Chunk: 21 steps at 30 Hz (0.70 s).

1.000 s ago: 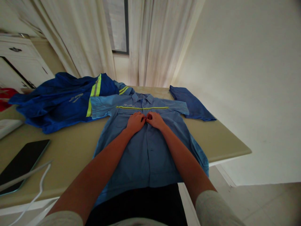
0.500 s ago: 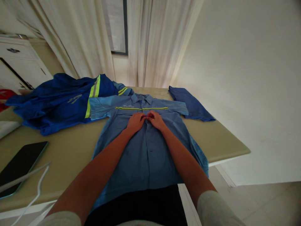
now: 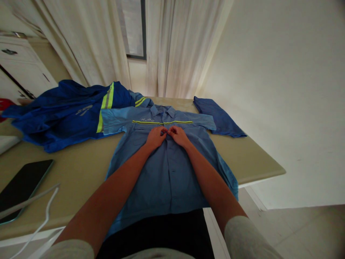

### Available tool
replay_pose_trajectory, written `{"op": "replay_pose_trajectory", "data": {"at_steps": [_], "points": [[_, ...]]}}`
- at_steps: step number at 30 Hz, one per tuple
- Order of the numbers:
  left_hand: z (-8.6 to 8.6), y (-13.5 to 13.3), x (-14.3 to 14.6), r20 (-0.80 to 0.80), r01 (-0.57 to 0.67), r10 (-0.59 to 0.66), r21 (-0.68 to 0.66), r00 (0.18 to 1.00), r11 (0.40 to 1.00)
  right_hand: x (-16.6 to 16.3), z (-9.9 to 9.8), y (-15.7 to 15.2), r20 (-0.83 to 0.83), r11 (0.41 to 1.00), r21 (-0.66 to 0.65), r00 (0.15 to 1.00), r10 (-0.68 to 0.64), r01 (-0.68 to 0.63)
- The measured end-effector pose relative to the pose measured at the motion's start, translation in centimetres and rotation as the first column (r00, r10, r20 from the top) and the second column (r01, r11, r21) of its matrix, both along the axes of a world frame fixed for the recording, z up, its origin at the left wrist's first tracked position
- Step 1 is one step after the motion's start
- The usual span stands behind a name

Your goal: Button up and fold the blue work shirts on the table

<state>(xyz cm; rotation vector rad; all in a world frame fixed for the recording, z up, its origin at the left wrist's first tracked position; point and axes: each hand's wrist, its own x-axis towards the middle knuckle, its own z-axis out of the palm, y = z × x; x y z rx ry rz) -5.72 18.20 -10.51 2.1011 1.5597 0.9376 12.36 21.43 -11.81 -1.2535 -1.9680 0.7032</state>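
Note:
A grey-blue short-sleeved work shirt [image 3: 151, 176] lies front side up, collar away from me, its lower hem hanging over the near table edge. A yellow stripe and pale lettering run across its chest. My left hand [image 3: 156, 136] pinches the front placket just below the stripe, fingers closed. Close beside it, my right hand [image 3: 177, 136] pinches the same placket, its fingertips almost meeting the left ones. Whatever small part sits between the fingertips is hidden. Below the hands, the placket runs down the middle of the shirt.
On the table [image 3: 81, 172], a bright blue garment [image 3: 64, 115] with a reflective band lies crumpled at left, touching the shirt's sleeve. A folded dark blue garment [image 3: 219, 117] lies at right. A tablet-like black device [image 3: 24, 187] and a white cable [image 3: 47, 212] are near left.
Both hands stay at the same spot on the placket, with only slight finger movement. The whole view has shifted a little.

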Motion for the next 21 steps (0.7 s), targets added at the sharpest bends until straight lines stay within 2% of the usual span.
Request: {"op": "replay_pose_trajectory", "data": {"at_steps": [4,9,16,21], "points": [[-0.33,0.15,-0.15,0.063,0.031,-0.030,-0.015,0.998,0.999,-0.07,0.14,-0.33,-0.016,0.999,0.038,1.000,0.000,0.001],[-0.35,0.19,-0.24,0.073,0.043,-0.042,-0.015,0.996,0.999,-0.16,0.16,-0.65,-0.037,1.000,0.004,0.999,0.000,0.001],[0.37,-0.03,-0.14,0.092,0.020,-0.015,-0.060,0.996,0.998,-0.42,0.02,-0.80,-0.061,0.999,0.030,0.998,-0.029,0.031],[0.21,0.30,-0.17,0.132,-0.008,0.016,-0.064,0.991,0.998,-0.31,0.10,-0.82,-0.082,0.999,0.005,0.996,-0.040,0.040]]}}
